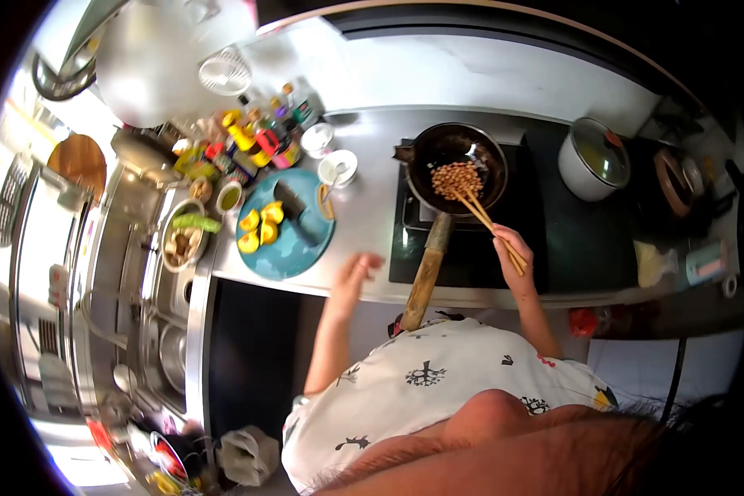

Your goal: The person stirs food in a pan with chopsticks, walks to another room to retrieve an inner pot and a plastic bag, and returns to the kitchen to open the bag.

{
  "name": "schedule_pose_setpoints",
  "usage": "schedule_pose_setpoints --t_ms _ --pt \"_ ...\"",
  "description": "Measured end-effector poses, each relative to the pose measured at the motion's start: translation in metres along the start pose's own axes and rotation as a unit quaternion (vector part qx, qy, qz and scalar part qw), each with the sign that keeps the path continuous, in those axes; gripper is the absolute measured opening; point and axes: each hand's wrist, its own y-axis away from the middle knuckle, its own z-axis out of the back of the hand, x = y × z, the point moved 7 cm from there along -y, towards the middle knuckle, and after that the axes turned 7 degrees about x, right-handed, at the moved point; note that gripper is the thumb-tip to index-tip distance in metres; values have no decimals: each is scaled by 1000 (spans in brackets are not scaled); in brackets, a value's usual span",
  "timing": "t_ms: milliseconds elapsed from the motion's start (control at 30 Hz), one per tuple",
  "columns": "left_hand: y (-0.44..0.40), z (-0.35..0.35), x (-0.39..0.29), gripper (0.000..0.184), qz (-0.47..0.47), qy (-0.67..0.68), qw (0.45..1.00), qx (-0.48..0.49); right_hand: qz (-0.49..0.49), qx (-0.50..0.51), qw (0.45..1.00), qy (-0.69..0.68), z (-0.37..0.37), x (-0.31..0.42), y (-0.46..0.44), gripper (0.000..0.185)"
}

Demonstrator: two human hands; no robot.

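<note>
My right hand (514, 248) is closed around a pair of wooden chopsticks (492, 225). Their tips reach into small brown nuts or beans (456, 179) inside a dark wok (445, 142) on the black stove. The wok's wooden handle (426, 277) points toward my body, with neither hand on it. My left hand (360, 271) hovers by the counter's front edge, left of the handle; it looks empty with fingers loosely apart. To its left lies a round blue board (283, 260) bearing yellow pieces (260, 227) and a knife (293, 217).
Sauce bottles (252, 140) and white bowls (337, 168) stand behind the board. A lidded pot (593, 161) is at right on the stove. Left are a bowl of food (183, 240) and the sink (172, 355). A blue box (706, 263) sits far right.
</note>
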Motion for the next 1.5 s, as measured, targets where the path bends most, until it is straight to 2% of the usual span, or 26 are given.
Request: schedule_pose_setpoints --t_ms 67,133,167,233,300,400,433,467,533,600,733,833,933,1133,1167,1267,1300,1367,1467,1500 --pt "9 -23 89 46 133 14 989 55 8 -30 999 -11 5 8 -7 13" --pt "28 -65 116 52 292 228 924 92 -69 -17 995 -64 6 2 -15 11" --pt "27 -75 114 52 292 226 924 98 -51 -34 996 -70 7 14 -22 9" --pt "33 -106 93 55 289 361 867 186 -56 -15 996 -69 3 25 -30 9" --pt "31 -113 86 53 292 381 854 201 -50 21 997 -51 -8 36 -35 8" --pt "28 -113 90 48 295 405 838 217 -16 15 1000 5 -9 20 -46 6" --pt "27 -114 90 45 301 409 833 220 -38 5 999 3 -4 4 -48 5" --pt "27 -114 88 45 301 408 832 223 -32 -16 999 2 3 -9 -50 5" --pt "24 -105 72 39 281 364 871 176 12 -63 997 31 22 3 -55 6" --pt "23 -105 65 37 281 345 879 171 -79 -67 995 -3 36 1 -58 6" --pt "21 -104 68 34 273 332 886 174 -13 -122 991 44 43 -4 -61 7" --pt "21 -105 71 34 282 339 882 165 -38 -61 995 -70 13 -38 -61 8" --pt "21 -104 68 34 275 328 889 163 19 -14 998 -66 -14 -17 -62 8" --pt "22 -97 59 34 285 300 900 139 63 35 997 -19 -30 27 -56 6" --pt "25 -97 56 34 291 321 892 133 68 29 997 4 -29 15 -55 7" --pt "24 -97 52 36 284 310 897 137 -16 4 999 41 -4 -28 -53 9" --pt "22 -95 55 36 278 314 900 121 -25 0 999 42 8 -21 -54 11" --pt "21 -100 60 37 270 316 896 156 -31 -8 999 1 28 -13 -58 12" --pt "19 -102 64 38 260 311 901 154 -5 -39 995 96 51 -7 -63 11" --pt "19 -103 63 38 260 315 899 158 -46 -23 997 56 51 -8 -64 10"
